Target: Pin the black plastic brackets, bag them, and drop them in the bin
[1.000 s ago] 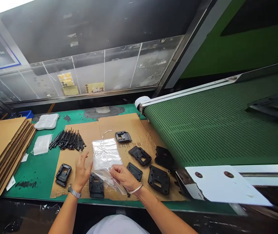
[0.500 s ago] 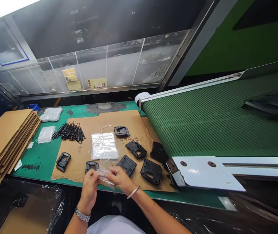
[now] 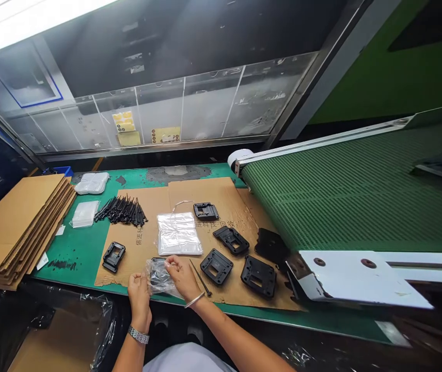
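Drawn apart since moments before, the left hand (image 3: 139,298) and right hand (image 3: 183,279) pinched a clear bag (image 3: 162,282) between them, beside a screw (image 3: 201,279).

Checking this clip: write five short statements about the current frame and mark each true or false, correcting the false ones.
1. The left hand and right hand both hold a clear bag. True.
2. The watch is on the right wrist. False: it is on the left.
3. A single black rod lies near the right hand. True.
4. The stack of cardboard lies on the conveyor. False: it is at picture left, by the green table.
5. The rod pile is left of the flat bag stack. True.
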Demonstrator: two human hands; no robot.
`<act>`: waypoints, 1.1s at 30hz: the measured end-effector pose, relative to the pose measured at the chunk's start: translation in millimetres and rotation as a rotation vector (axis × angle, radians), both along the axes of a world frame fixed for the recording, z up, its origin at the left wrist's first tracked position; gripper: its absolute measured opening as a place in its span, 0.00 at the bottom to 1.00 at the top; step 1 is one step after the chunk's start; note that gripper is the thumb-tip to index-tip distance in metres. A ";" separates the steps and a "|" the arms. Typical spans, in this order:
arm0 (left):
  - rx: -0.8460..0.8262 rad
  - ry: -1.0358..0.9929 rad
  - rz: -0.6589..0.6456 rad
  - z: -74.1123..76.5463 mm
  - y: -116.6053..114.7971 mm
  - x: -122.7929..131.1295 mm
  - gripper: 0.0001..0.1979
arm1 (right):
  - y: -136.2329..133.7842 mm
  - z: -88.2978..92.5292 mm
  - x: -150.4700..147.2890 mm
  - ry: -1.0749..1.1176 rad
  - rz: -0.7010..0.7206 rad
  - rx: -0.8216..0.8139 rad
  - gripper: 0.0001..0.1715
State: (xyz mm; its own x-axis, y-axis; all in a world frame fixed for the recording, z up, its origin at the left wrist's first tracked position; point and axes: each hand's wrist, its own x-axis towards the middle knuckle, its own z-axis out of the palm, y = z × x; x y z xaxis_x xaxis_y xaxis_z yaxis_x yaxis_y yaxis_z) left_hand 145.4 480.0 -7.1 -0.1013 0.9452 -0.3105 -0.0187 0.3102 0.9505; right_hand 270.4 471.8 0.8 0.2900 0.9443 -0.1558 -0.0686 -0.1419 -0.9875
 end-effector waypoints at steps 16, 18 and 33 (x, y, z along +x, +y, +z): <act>0.474 0.946 -0.226 -41.6 101.1 -70.4 0.15 | -2.0 -61.6 -28.6 -0.509 -0.188 -0.405 0.16; 0.460 0.990 -0.308 -45.3 101.7 -66.1 0.14 | -1.2 -69.3 -31.7 -0.339 -0.192 -0.424 0.14; 0.487 1.043 -0.673 -56.0 103.4 -48.8 0.10 | -46.2 -22.9 -31.3 1.525 -0.035 0.025 0.06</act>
State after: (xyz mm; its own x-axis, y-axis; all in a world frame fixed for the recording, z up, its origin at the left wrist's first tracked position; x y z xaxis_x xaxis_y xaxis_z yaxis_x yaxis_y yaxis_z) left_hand 96.6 583.3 -63.1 0.4436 0.8962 0.0077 0.8022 -0.4009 0.4424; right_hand 239.0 425.6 -22.1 -0.1053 0.9474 -0.3021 -0.9944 -0.1030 0.0238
